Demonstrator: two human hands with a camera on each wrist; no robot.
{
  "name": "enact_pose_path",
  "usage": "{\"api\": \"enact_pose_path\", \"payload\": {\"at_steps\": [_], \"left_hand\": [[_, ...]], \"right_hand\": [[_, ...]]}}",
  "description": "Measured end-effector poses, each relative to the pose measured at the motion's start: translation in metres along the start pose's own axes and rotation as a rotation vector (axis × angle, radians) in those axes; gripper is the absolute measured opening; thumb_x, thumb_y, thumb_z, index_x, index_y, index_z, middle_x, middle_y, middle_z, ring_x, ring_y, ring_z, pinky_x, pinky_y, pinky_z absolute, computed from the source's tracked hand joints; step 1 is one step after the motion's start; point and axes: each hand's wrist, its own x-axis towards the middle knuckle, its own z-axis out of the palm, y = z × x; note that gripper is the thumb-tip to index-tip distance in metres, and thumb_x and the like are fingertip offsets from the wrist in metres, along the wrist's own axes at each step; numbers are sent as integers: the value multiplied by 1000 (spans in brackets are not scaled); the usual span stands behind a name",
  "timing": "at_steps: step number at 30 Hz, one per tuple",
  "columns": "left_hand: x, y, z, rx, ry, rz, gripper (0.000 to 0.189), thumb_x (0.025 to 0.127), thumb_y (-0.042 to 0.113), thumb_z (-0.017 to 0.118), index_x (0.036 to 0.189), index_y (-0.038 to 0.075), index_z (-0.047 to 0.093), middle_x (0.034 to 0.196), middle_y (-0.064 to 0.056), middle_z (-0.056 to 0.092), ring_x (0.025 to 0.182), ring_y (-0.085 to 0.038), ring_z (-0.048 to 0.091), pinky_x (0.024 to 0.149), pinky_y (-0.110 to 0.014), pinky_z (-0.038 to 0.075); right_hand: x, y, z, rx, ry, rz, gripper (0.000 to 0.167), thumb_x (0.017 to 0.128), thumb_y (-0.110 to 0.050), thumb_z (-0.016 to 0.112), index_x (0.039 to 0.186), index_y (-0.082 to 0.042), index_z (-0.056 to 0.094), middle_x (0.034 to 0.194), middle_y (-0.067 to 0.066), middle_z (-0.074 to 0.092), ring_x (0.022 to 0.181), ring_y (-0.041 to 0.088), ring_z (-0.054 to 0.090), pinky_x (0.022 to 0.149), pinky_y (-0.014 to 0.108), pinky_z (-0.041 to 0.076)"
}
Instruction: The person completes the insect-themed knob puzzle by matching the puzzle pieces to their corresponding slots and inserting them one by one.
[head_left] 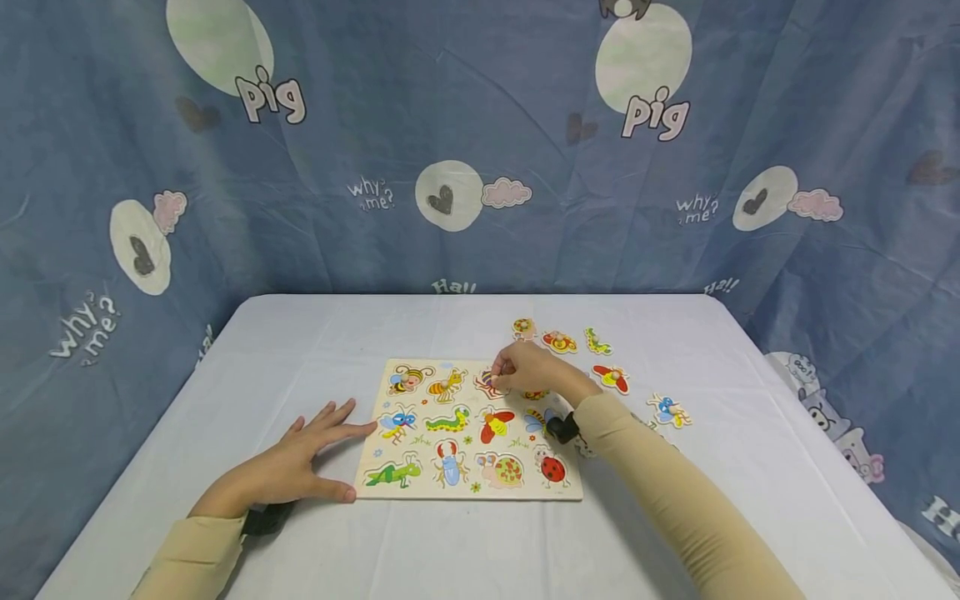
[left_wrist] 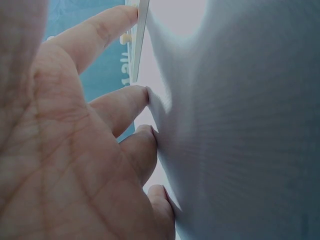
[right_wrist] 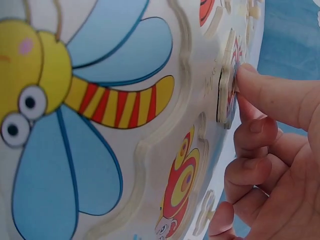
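A wooden puzzle board [head_left: 412,492] printed with insects lies on the table. My right hand [head_left: 528,367] is over its upper right part and pinches a spider puzzle piece [right_wrist: 227,85] between thumb and fingers. In the right wrist view this piece stands slightly proud of the board at its recess; the hand hides part of it. My left hand [head_left: 300,458] rests on the table with spread fingers. Its thumb and index finger touch the board's left edge, and the other fingers [left_wrist: 122,107] lie on the white cloth.
Loose pieces lie beyond and right of the board: a snail [head_left: 523,327], a butterfly [head_left: 559,342], a caterpillar [head_left: 597,342], a red-winged bug [head_left: 611,379] and a blue insect [head_left: 669,411]. More are partly hidden by the right sleeve [head_left: 660,483]. A blue printed curtain [head_left: 480,108] hangs behind.
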Motion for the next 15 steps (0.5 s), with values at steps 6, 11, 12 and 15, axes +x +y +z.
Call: {"api": "enact_pose_path", "payload": {"at_steps": [6,11,12,15], "left_hand": [[0,-1,0,-1,0,-2,92,72,46,97,154,30,60,177,-27,19,162,-61,4,120,-87,-4],[0,0,0,-11,-5,-6,92,72,45,97,154,30,60,177,-28,18,162,-61,2,120,-87,-5],[0,0,0,-13,-6,-3,91,72,45,97,154,29,60,177,-28,18,162,-61,2,119,-87,-6],[-1,-1,-1,-14,-7,6,90,73,46,96,154,29,60,178,-28,18,162,-61,1,119,-87,-6]], "right_hand": [[1,2,1,10,-3,-2,11,104,-22,73,102,-11,75,87,1,70,72,11,54,65,24,46],[2,5,3,-7,-1,-23,11,104,-22,73,101,-11,76,87,1,73,71,10,55,64,23,46],[2,6,4,-9,1,-25,11,104,-22,74,101,-11,76,87,1,73,70,10,54,64,23,46],[3,5,5,-6,6,-22,11,104,-22,74,101,-11,76,86,1,72,70,11,54,64,23,45]]}}
